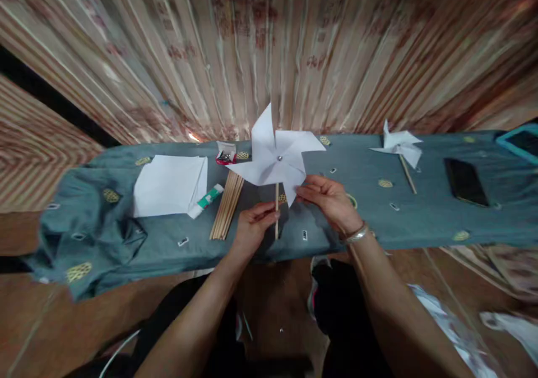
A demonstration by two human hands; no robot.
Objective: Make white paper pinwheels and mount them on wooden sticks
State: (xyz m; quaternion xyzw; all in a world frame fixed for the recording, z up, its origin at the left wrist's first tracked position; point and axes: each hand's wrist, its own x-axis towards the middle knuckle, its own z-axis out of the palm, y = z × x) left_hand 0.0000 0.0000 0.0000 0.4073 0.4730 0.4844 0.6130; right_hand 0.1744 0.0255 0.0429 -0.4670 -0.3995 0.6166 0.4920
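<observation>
A white paper pinwheel (277, 156) was held upright above the cloth-covered bench (420, 215). Its wooden stick (276, 215) was pinched by the fingers of the left hand (252, 226), clenched around the lower part of the stick. One lower blade of the pinwheel was touched by the fingertips of the right hand (330, 198), which were closed lightly on the blade's edge. A metal pin was seen at the hub, so the wheel was judged to be already folded and fastened to its stick. A second finished pinwheel (399, 145) lay on the bench, well apart to the right. Material was left to the left: a stack of white paper sheets (170, 184), a glue stick (205, 200), a bundle of wooden sticks (227, 207) and a small box of pins (226, 153). A dark phone (465, 181) lay far right.
</observation>
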